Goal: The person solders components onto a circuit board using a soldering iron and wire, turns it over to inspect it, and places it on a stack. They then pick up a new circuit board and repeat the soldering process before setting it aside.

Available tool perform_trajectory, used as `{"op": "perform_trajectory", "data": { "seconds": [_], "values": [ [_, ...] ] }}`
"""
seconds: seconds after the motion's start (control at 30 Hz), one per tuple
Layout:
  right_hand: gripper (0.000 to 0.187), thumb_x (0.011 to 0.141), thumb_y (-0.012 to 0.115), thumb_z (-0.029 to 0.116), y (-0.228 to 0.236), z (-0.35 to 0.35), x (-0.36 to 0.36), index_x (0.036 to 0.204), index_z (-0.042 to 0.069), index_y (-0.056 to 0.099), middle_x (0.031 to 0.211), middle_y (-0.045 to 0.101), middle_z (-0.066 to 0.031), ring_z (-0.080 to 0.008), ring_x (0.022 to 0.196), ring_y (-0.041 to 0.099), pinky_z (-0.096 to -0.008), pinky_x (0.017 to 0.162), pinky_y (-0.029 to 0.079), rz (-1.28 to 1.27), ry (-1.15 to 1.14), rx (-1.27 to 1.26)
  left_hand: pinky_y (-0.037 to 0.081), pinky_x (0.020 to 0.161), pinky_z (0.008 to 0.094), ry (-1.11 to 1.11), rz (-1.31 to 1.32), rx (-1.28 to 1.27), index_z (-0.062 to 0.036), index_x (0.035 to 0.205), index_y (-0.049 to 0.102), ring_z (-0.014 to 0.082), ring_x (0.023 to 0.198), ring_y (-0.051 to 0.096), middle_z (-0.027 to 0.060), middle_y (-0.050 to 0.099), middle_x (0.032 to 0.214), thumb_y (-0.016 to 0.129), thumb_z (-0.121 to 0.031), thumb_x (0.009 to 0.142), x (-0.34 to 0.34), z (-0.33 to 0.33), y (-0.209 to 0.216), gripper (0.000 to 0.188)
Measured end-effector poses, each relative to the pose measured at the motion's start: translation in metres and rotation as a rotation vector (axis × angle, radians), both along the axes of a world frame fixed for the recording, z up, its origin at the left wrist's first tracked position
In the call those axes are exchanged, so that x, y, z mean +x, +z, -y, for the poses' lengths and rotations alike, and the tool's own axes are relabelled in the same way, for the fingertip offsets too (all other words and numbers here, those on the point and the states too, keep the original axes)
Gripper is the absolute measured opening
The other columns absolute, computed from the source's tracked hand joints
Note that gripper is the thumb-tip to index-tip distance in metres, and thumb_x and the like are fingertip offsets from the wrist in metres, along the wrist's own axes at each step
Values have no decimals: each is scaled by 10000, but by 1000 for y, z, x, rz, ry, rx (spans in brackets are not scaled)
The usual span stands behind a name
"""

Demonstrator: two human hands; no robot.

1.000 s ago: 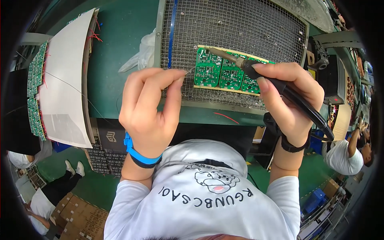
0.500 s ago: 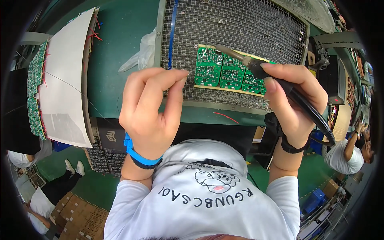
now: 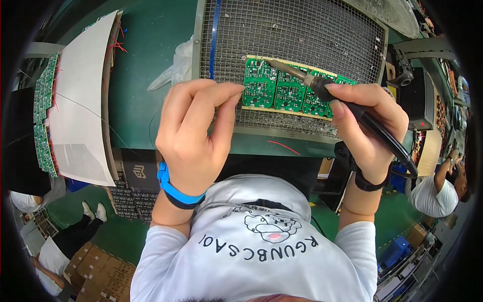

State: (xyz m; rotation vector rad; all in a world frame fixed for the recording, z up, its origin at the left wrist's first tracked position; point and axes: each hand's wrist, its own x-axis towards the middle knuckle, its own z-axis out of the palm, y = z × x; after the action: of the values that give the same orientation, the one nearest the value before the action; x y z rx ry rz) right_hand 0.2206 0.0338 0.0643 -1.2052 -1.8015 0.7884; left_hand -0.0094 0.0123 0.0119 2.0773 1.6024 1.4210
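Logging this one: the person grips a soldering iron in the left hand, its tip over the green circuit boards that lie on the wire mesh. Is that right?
Not quite: the soldering iron is in the right hand, as the head view shows. The rest stands: its tip is over the green circuit boards, which lie on the wire mesh.

tabletop (image 3: 135, 85): green
plastic bag (image 3: 177, 68): translucent, crumpled, lying on tabletop
red wire (image 3: 283, 147): loose, near tabletop's front edge
white sheet (image 3: 80, 110): far left, red leads (image 3: 117, 46) poking past its right edge
stacked boards (image 3: 45, 110): green, along sheet's left edge
black box (image 3: 422, 95): right side
cartons (image 3: 103, 272): brown, lower left
blue crate (image 3: 396, 251): lower right, on green floor (image 3: 121, 236)
co-workers: white tops, one right (image 3: 436, 197), one lower left (image 3: 52, 257)
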Motion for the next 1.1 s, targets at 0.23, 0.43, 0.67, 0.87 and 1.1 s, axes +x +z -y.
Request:
{"op": "perform_trajectory", "data": {
  "seconds": [0.23,0.43,0.67,0.87,1.1],
  "values": [
    [193,788,716,-33,0,-2,6,979,-11,724,840,713,-48,-53,674,615,-182,605,454,7,37,32,506,635,307,26,9,-21,-51,925,719,226,759,626,79,629,866,741,77,740,-3,8,7,226],
    [187,787,711,-43,-8,1,9,972,-18,722,847,709,-56,-60,683,611,-185,616,448,-83,-44,78,505,626,298,73,2,-29,-50,918,717,212,759,631,80,640,872,736,72,759,-8,8,6,201],
    [234,833,678,-35,-23,47,44,1067,-21,685,836,692,-79,-86,659,609,-186,608,462,-144,-310,208,493,656,292,98,25,-26,-27,978,682,226,749,620,102,649,899,659,92,820,-21,20,4,199],
    [262,952,572,19,-90,103,100,1208,-24,606,895,672,-121,-122,656,605,-221,598,484,-39,-717,214,490,700,305,279,175,-136,5,1052,642,215,784,615,120,652,948,542,93,896,-56,19,-3,205],
    [314,1033,525,187,-22,41,136,1259,-17,600,993,704,-143,-138,698,629,-261,690,523,21,-618,246,492,881,307,327,-282,-58,5,1267,607,189,990,620,135,669,1163,513,-45,992,-81,-29,51,295]
  ]
}}
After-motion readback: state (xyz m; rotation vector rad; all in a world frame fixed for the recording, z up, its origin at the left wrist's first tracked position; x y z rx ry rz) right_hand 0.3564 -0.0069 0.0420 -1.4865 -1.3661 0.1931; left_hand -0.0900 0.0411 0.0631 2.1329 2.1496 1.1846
